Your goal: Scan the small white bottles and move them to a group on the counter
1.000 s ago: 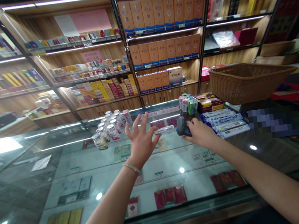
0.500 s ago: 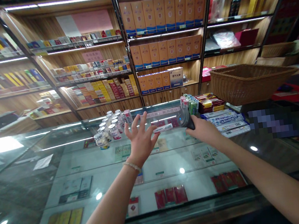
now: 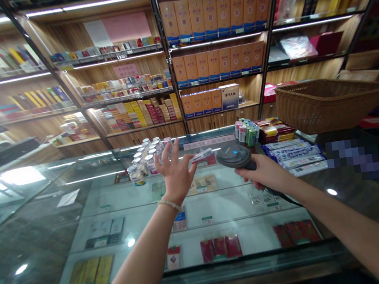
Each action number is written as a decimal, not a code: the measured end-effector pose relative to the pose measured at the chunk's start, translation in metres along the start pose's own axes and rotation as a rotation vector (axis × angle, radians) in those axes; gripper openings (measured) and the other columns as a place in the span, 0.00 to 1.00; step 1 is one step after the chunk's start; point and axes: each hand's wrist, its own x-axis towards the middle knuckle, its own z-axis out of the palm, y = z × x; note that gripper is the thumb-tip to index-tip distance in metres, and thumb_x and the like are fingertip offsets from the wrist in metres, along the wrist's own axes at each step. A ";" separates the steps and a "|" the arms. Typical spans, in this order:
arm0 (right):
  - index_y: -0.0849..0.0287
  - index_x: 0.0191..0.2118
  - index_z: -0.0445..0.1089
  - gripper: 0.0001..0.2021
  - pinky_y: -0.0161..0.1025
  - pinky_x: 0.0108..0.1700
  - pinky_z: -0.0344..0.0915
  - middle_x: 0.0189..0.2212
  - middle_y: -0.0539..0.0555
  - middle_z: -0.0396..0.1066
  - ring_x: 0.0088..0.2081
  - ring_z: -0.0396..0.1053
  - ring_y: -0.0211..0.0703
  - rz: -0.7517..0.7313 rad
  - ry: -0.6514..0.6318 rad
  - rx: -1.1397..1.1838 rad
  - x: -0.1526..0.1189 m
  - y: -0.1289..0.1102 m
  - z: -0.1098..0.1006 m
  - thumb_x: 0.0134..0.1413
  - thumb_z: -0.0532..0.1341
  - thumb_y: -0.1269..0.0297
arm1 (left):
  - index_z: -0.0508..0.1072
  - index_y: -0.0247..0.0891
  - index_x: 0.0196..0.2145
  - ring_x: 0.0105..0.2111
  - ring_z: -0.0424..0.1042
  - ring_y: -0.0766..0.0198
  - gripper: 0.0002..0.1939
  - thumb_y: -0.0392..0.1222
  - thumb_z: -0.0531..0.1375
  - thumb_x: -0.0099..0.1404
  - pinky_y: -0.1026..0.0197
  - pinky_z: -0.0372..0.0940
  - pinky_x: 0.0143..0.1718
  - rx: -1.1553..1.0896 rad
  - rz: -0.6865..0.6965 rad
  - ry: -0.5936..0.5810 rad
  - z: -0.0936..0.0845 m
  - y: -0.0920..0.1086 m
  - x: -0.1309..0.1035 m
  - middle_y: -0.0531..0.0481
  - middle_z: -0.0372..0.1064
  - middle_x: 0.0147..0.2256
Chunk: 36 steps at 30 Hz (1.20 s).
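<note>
My left hand (image 3: 175, 169), with a beaded bracelet at the wrist, pinches a slim pale pack (image 3: 202, 155) between thumb and finger. A barcode-like label shows on the pack; its kind is not clear. The other fingers are spread upward. My right hand (image 3: 266, 171) is wrapped around the handle of a dark barcode scanner (image 3: 235, 155), which has a small blue light on top. The scanner head points left toward the pack, with a gap between them. Both hands are above the glass counter (image 3: 191, 265).
Several small bottles (image 3: 137, 176) stand behind my left hand. Small cylindrical tubes (image 3: 252, 134), blue-and-white packs (image 3: 294, 154) and a wicker basket (image 3: 328, 107) are at right. Cigarette packs (image 3: 220, 248) lie under the glass. Shelves of orange boxes (image 3: 210, 17) line the back.
The scanner has turned, so its broad head now faces left toward the pack. The pack has tilted, its right end higher. The whole view has shifted slightly.
</note>
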 end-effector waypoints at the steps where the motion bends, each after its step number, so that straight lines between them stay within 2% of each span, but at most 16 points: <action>1: 0.56 0.32 0.66 0.08 0.32 0.17 0.57 0.15 0.44 0.66 0.14 0.61 0.34 -0.002 0.003 -0.003 0.000 0.000 0.001 0.54 0.63 0.58 | 0.78 0.46 0.36 0.69 0.53 0.43 0.06 0.49 0.66 0.64 0.31 0.36 0.68 -0.001 0.001 0.007 0.000 0.000 0.000 0.47 0.58 0.69; 12: 0.57 0.33 0.67 0.08 0.31 0.17 0.58 0.20 0.47 0.70 0.15 0.64 0.34 -0.008 -0.014 -0.077 -0.001 0.001 0.005 0.55 0.63 0.59 | 0.78 0.47 0.36 0.69 0.53 0.42 0.06 0.49 0.66 0.63 0.31 0.36 0.68 -0.018 -0.007 -0.018 0.003 -0.001 -0.001 0.47 0.59 0.68; 21: 0.56 0.31 0.66 0.08 0.31 0.17 0.57 0.17 0.45 0.67 0.15 0.64 0.35 -0.008 -0.050 -0.079 -0.001 0.000 0.007 0.55 0.62 0.59 | 0.78 0.46 0.36 0.69 0.53 0.43 0.07 0.49 0.66 0.64 0.33 0.36 0.68 -0.023 -0.003 -0.029 0.003 -0.001 -0.002 0.47 0.58 0.69; 27: 0.57 0.37 0.68 0.09 0.33 0.19 0.59 0.20 0.47 0.70 0.16 0.66 0.38 -0.008 -0.054 -0.114 -0.002 0.000 0.006 0.55 0.62 0.57 | 0.78 0.47 0.37 0.69 0.52 0.42 0.07 0.49 0.66 0.64 0.30 0.36 0.68 -0.049 -0.021 -0.058 0.001 0.000 -0.001 0.47 0.57 0.69; 29: 0.57 0.43 0.69 0.13 0.35 0.21 0.61 0.25 0.50 0.74 0.19 0.69 0.40 -0.047 -0.026 -0.174 -0.001 0.002 0.005 0.55 0.62 0.56 | 0.78 0.47 0.37 0.69 0.52 0.42 0.07 0.49 0.66 0.64 0.30 0.37 0.68 -0.050 -0.022 -0.062 0.001 0.000 0.000 0.47 0.57 0.69; 31: 0.57 0.49 0.69 0.18 0.36 0.26 0.63 0.32 0.54 0.78 0.26 0.75 0.46 -0.114 0.054 -0.308 0.002 0.005 0.004 0.55 0.63 0.55 | 0.78 0.47 0.37 0.69 0.53 0.42 0.07 0.49 0.66 0.63 0.30 0.37 0.68 -0.047 -0.019 -0.061 0.001 0.000 0.000 0.46 0.58 0.69; 34: 0.58 0.51 0.67 0.21 0.39 0.32 0.63 0.38 0.60 0.79 0.37 0.78 0.55 -0.140 0.161 -0.594 0.009 0.012 0.001 0.55 0.62 0.51 | 0.78 0.47 0.37 0.69 0.53 0.42 0.07 0.50 0.66 0.63 0.31 0.37 0.67 -0.035 -0.008 -0.055 0.001 0.000 -0.001 0.45 0.58 0.68; 36: 0.58 0.51 0.65 0.22 0.40 0.32 0.62 0.38 0.61 0.79 0.38 0.78 0.57 -0.102 0.181 -0.743 0.012 0.017 -0.002 0.58 0.60 0.49 | 0.78 0.47 0.37 0.68 0.53 0.42 0.07 0.50 0.66 0.64 0.31 0.37 0.67 -0.029 -0.004 -0.053 0.002 -0.001 -0.001 0.46 0.58 0.68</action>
